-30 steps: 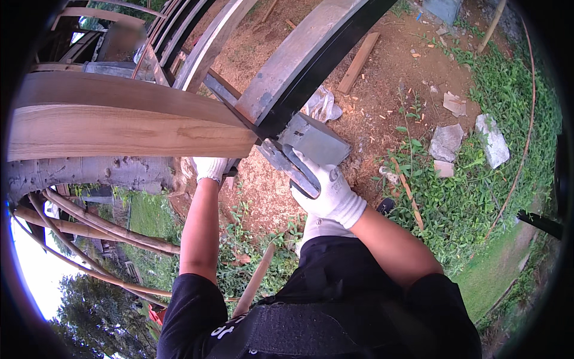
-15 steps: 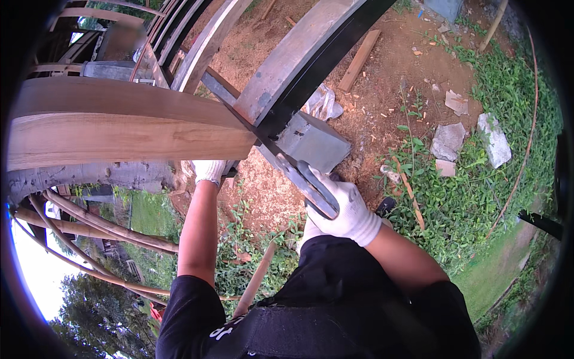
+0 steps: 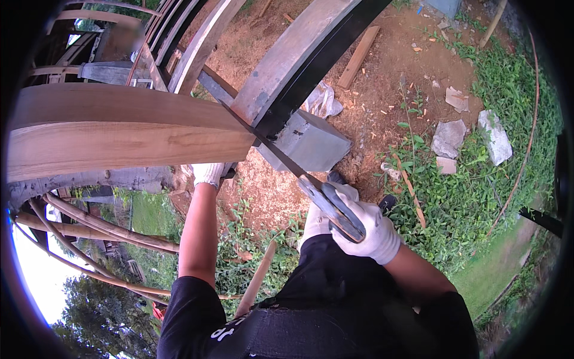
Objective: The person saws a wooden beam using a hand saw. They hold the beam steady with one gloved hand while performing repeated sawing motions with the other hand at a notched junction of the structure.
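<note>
My right hand (image 3: 365,224), in a white glove, grips the handle of a handsaw (image 3: 332,206). Its long blade (image 3: 281,155) slants up-left between the end of a light-brown curved wooden beam (image 3: 131,146) and a grey-topped, black-sided curved beam (image 3: 293,57). My left hand (image 3: 206,173), also gloved, is tucked beneath the light-brown beam, closed, its fingertips and what they hold hidden. A grey block (image 3: 317,143) sits below where the two beams meet.
Stone chunks (image 3: 448,137) and green plants (image 3: 496,179) are at right. A loose plank (image 3: 359,57) lies on the dirt with crumpled plastic (image 3: 320,99). Bent poles (image 3: 107,230) run at lower left, beside a log (image 3: 137,178). More curved frames (image 3: 200,42) stand behind.
My right hand and the saw have moved steadily toward the lower right, exposing more blade below the beams. My left hand has stayed in about the same place beneath the wooden beam.
</note>
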The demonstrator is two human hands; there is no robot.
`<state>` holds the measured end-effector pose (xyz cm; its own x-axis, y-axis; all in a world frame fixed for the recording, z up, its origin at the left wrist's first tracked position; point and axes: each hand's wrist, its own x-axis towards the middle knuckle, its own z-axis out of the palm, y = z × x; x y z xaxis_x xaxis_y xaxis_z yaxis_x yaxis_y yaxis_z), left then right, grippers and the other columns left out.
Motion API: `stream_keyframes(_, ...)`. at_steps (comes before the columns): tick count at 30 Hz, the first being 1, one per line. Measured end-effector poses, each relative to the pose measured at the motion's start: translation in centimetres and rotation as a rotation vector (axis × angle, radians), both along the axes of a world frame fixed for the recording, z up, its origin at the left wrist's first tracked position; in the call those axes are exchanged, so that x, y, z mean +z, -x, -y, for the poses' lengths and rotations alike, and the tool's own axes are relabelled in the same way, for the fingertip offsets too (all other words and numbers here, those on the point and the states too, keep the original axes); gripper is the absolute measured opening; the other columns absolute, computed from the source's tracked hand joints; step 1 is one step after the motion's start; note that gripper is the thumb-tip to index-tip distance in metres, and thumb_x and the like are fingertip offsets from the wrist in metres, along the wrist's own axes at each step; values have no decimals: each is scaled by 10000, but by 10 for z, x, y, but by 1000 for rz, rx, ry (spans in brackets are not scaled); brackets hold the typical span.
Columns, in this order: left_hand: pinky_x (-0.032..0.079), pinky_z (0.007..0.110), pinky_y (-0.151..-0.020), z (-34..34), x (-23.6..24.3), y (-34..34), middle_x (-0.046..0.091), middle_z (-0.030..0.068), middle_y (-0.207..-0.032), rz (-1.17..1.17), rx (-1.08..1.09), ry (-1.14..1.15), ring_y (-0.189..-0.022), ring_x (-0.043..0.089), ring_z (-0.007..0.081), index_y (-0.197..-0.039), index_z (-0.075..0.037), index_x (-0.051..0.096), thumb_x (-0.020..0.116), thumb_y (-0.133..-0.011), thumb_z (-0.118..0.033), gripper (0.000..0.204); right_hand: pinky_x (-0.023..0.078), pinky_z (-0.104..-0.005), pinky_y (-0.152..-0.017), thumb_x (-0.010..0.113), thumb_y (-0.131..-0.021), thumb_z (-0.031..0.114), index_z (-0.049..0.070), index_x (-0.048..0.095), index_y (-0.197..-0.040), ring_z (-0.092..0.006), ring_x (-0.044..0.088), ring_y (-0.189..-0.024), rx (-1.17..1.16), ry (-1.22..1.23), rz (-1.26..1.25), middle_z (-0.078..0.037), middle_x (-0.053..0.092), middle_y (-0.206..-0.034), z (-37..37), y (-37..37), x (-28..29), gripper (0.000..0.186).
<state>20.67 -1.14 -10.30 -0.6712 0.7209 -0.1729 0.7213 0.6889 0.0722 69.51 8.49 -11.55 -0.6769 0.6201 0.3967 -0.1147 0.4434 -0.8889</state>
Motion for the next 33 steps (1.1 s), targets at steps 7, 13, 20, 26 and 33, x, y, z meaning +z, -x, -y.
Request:
stream_keyframes(7,258,500,-1286,-21,8,-18,380,68,-1703,438,113,-373,-1568,335,297,-1644,-202,373,341,-1086,-645,713,583,-479,-697,803,-840,154,-3,531,-1476,-421,735,-777,-41,-31,-125,-236,744,-907,-46,101,1,710)
stream_keyframes(13,281,490,-1275,-17,10,-24,391,65,-1695,668,281,-582,-1560,350,287,-1642,-194,374,340,-1098,-611,686,602,-463,-727,793,-810,214,-12,563,-1457,-365,768,-821,-100,-55,-99,-205,767,-1105,-11,41,-6,723)
stream_keyframes(20,307,479,-1263,-29,14,-30,404,62,-1687,681,272,-616,-1550,367,276,-1639,-186,375,340,-1111,-571,655,585,-475,-680,805,-826,131,-13,523,-1469,-415,737,-770,7,36,-35,-240,746,-998,-32,71,-10,718)
stream_keyframes(26,330,469,-1253,-22,16,-33,415,59,-1679,723,302,-644,-1541,382,266,-1637,-179,376,339,-1122,-537,628,604,-462,-715,807,-815,203,42,567,-1469,-368,755,-814,-54,-22,-96,-224,754,-1028,-17,60,-10,714)
stream_keyframes(33,357,458,-1241,-27,17,-33,428,56,-1671,794,325,-702,-1531,400,254,-1635,-171,377,339,-1135,-497,598,577,-461,-661,822,-804,205,6,560,-1466,-355,720,-682,-114,-47,-138,-172,734,-879,-16,48,-24,740)
